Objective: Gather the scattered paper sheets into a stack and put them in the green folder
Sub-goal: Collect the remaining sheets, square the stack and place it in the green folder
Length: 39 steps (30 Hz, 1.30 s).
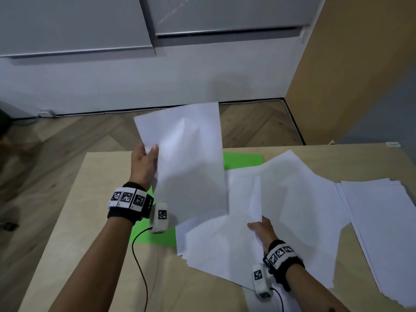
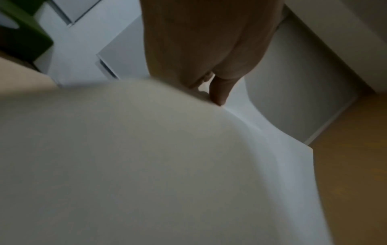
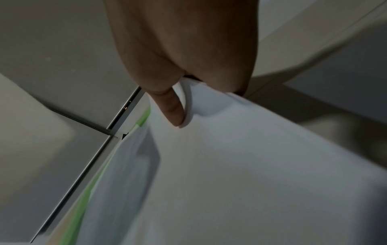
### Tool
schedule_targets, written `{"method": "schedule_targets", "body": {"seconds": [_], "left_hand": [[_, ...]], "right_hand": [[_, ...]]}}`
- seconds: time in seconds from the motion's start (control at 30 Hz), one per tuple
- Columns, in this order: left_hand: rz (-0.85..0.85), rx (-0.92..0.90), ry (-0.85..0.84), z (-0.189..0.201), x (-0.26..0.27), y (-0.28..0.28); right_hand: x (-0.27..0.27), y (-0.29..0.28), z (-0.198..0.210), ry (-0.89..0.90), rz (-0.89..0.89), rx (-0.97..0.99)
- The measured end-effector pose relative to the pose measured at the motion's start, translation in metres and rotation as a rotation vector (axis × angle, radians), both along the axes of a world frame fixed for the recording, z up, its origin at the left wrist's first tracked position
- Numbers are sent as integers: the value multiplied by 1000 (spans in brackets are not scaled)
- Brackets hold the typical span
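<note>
My left hand (image 1: 146, 157) holds a raised bundle of white sheets (image 1: 186, 158) above the table, thumb on top at its left edge; in the left wrist view the hand (image 2: 217, 92) pinches the curved sheets (image 2: 146, 165). My right hand (image 1: 258, 228) pinches the lifted near edge of a sheet (image 1: 255, 199) from the loose white pile (image 1: 281, 210) at mid-table; the right wrist view shows its thumb (image 3: 173, 112) curled over a folded paper edge (image 3: 230, 165). The green folder (image 1: 243, 159) lies flat under the papers, mostly covered.
Another spread of white sheets (image 1: 382, 233) lies at the table's right side, reaching the edge. The light wooden table (image 1: 101, 199) has bare surface on the left. Beyond it are wooden floor (image 1: 67, 136) and a white wall with cabinets.
</note>
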<state>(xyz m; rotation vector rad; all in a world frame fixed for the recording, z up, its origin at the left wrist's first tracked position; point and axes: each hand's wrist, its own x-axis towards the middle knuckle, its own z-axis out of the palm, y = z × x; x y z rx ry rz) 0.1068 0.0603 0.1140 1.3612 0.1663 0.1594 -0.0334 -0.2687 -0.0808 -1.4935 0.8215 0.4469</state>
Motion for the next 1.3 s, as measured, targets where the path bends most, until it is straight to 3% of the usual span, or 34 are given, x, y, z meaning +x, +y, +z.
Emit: {"method": "schedule_targets", "body": {"seconds": [0.13,0.47,0.77,0.9,1.0,1.1,1.3], "left_hand": [[-74,148,153,-37,-8,-11],[-317,748,489,-138,-45,-59],[-409,696,563,-148,-54,-107],[-215,957,501,-154,-37,-85],[-114,1077,634,-152,-25,-61],[-173,1125,711,-153,-10,-43],[-397,1336,609,-150,38,-29]], "right_hand": [[-1,1,13,10,16,-21],[1,5,42,62,-24,44],[3,-3,12,-10,24,-24],[5,-15,4,-3,-30,-78],[3,-21,-2,-8,-20,-81],[2,-22,2,-17,-17,-61],[2,-22,10,-22,-44,-30]]}}
